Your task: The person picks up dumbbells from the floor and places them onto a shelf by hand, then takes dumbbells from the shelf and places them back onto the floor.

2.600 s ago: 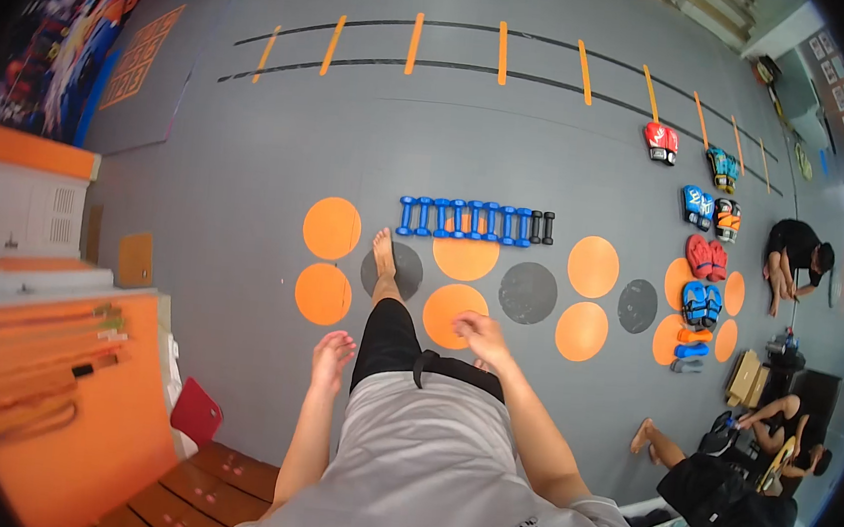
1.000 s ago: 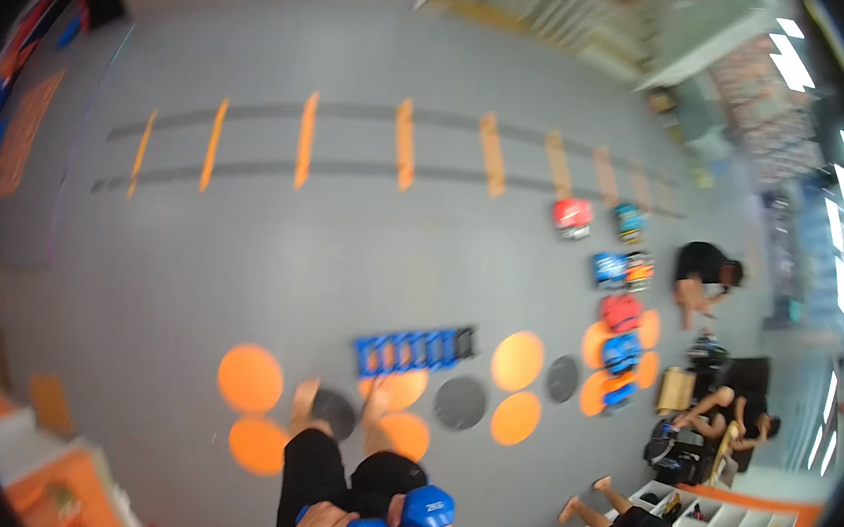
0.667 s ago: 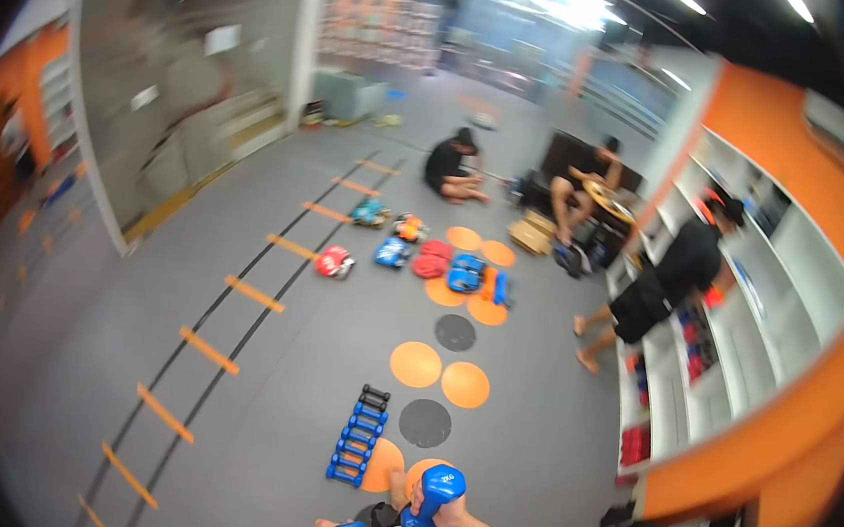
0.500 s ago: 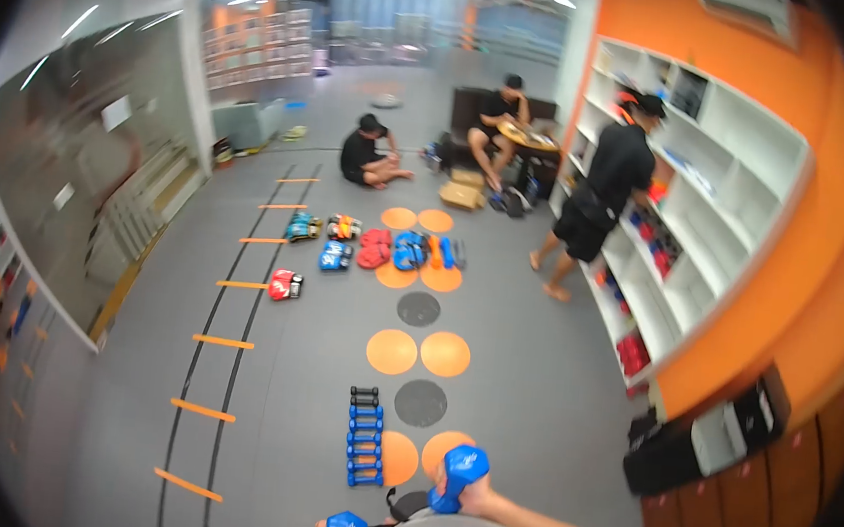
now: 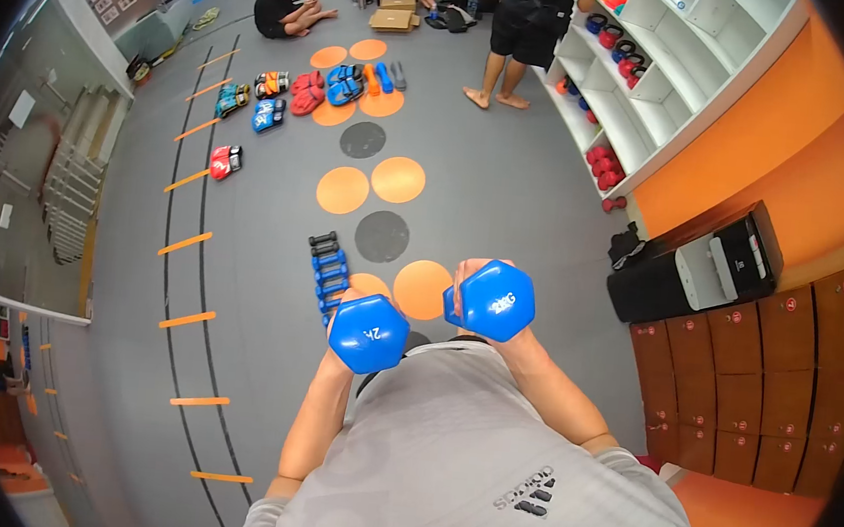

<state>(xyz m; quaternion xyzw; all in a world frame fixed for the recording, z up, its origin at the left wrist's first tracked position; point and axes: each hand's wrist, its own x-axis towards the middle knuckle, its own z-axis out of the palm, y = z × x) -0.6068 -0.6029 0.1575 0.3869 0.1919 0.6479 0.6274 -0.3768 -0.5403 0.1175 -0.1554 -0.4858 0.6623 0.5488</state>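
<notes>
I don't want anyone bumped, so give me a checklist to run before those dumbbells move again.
1. Left hand holding left dumbbell: ok.
2. Right hand holding right dumbbell: ok.
3. Held dumbbells apart: ok, a gap shows between them.
4. Standing person away from the hands: ok, over by the shelves.
5. Floor ahead unobstructed: not ok, a dumbbell row lies there.
6. Feet clear of that row: cannot tell, hidden.

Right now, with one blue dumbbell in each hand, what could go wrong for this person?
The left dumbbell and right dumbbell are close together, so they might knock if swung inward. Both are held above the floor, so a loosened grip could drop one. A row of dumbbells lies ahead, slightly left; stepping there might cause a trip.
</notes>
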